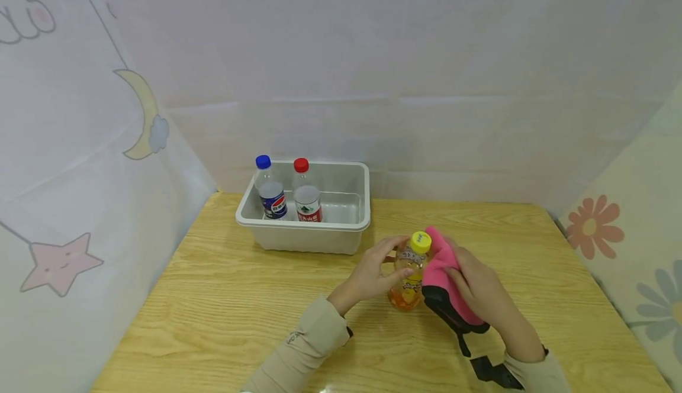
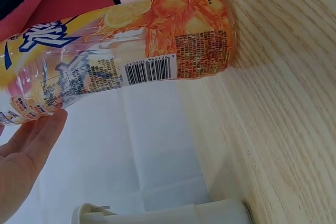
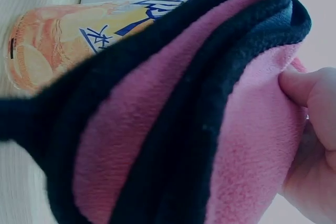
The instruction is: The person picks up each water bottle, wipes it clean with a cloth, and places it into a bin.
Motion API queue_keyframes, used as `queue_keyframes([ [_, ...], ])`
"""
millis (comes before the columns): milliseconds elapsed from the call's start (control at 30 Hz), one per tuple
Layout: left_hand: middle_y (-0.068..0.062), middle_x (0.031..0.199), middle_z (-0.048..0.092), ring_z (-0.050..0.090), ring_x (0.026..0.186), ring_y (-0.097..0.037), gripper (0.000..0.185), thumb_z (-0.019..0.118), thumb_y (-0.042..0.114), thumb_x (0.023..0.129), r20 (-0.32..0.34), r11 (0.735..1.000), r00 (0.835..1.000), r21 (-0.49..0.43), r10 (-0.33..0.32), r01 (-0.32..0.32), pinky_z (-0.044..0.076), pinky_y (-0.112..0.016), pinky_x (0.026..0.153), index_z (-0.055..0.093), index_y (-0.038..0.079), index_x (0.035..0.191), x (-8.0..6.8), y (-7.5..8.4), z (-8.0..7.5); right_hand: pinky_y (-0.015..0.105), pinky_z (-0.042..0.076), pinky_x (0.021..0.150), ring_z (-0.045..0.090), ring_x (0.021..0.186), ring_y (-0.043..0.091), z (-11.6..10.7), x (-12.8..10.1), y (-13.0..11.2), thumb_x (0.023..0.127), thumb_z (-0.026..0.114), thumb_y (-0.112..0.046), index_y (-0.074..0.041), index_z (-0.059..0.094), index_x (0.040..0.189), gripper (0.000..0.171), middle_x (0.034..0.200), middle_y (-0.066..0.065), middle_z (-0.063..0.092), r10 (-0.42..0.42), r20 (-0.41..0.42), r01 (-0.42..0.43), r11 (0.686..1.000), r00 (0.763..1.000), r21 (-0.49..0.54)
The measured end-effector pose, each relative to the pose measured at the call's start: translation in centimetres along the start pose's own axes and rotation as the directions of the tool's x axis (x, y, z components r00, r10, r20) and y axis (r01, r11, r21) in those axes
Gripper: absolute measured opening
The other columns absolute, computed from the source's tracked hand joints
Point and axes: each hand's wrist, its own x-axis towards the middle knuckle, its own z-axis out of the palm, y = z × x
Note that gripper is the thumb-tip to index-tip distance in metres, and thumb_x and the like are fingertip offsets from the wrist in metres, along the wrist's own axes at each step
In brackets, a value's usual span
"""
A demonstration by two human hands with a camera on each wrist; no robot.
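A clear drink bottle with a yellow cap and an orange fruit label stands near the middle of the wooden table, its top leaning slightly right. My left hand holds it from the left, thumb in front and fingers behind. In the left wrist view, fingertips touch the bottle near its upper label. A pink cloth with black edging is bunched in my right hand, against the bottle's right side. The right wrist view shows the thumb pressing the folded cloth, which hides part of the bottle.
A light grey plastic bin stands at the table's back, left of the hands. Inside it are a blue-capped bottle and a red-capped bottle. A pale cloth backdrop rises behind the wooden table.
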Motion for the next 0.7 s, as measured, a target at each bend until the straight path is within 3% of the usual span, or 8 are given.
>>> queue_keyframes([
  [233, -0.009, 0.131, 0.047, 0.047, 0.116, -0.016, 0.055, 0.063, 0.019, 0.087, -0.002, 1.0, 1.0, 0.025, 0.002, -0.002, 0.047, -0.02, 0.085, 0.038, 0.007, 0.135, -0.1, 0.0, 0.0, 0.044, 0.051, 0.068, 0.059, 0.087, 0.026, 1.0, -0.7, 0.5, 0.086, 0.056, 0.005, 0.005, 0.04, 0.132, 0.049, 0.109, 0.021, 0.059, 0.041, 0.007, -0.041, 0.993, 0.999, 0.11],
  [367, -0.01, 0.131, 0.047, 0.047, 0.116, -0.017, 0.056, 0.063, 0.019, 0.087, -0.003, 1.0, 1.0, 0.027, 0.007, -0.007, 0.047, -0.02, 0.084, 0.039, 0.006, 0.135, -0.1, -0.1, 0.1, 0.021, 0.049, 0.073, 0.056, 0.093, 0.01, 2.5, -1.5, 1.2, 0.085, 0.055, 0.009, 0.005, 0.041, 0.132, 0.05, 0.109, 0.021, 0.06, 0.084, -0.032, -0.075, 0.977, 0.996, 0.202],
  [500, -0.011, 0.129, 0.047, 0.047, 0.116, -0.018, 0.055, 0.063, 0.018, 0.087, -0.01, 1.0, 1.0, 0.018, 0.004, -0.003, 0.047, -0.02, 0.084, 0.039, 0.006, 0.135, -0.1, -0.1, 0.1, 0.004, 0.036, 0.082, 0.048, 0.102, -0.004, 4.1, -2.1, 1.7, 0.084, 0.052, 0.014, 0.007, 0.04, 0.132, 0.05, 0.112, 0.025, 0.058, 0.11, -0.078, -0.081, 0.949, 0.991, 0.304],
  [633, -0.013, 0.129, 0.047, 0.047, 0.117, -0.019, 0.054, 0.062, 0.016, 0.087, -0.015, 1.0, 1.0, -0.005, -0.002, 0.002, 0.046, -0.019, 0.085, 0.039, 0.005, 0.135, 0.0, 0.2, 0.2, 0.001, 0.033, 0.084, 0.043, 0.103, -0.011, 5.3, -2.6, 2.0, 0.086, 0.048, 0.014, 0.008, 0.038, 0.133, 0.048, 0.115, 0.029, 0.054, 0.175, -0.076, -0.133, 0.911, 0.982, 0.39],
  [700, -0.013, 0.128, 0.048, 0.046, 0.117, -0.02, 0.054, 0.062, 0.016, 0.087, -0.015, 1.0, 1.0, -0.013, -0.006, 0.006, 0.046, -0.019, 0.086, 0.038, 0.004, 0.135, 0.0, 0.4, 0.2, 0.0, 0.032, 0.084, 0.04, 0.103, -0.014, 5.8, -2.8, 2.2, 0.09, 0.046, 0.01, 0.009, 0.035, 0.134, 0.046, 0.119, 0.031, 0.051, 0.238, -0.034, -0.199, 0.875, 0.971, 0.442],
])
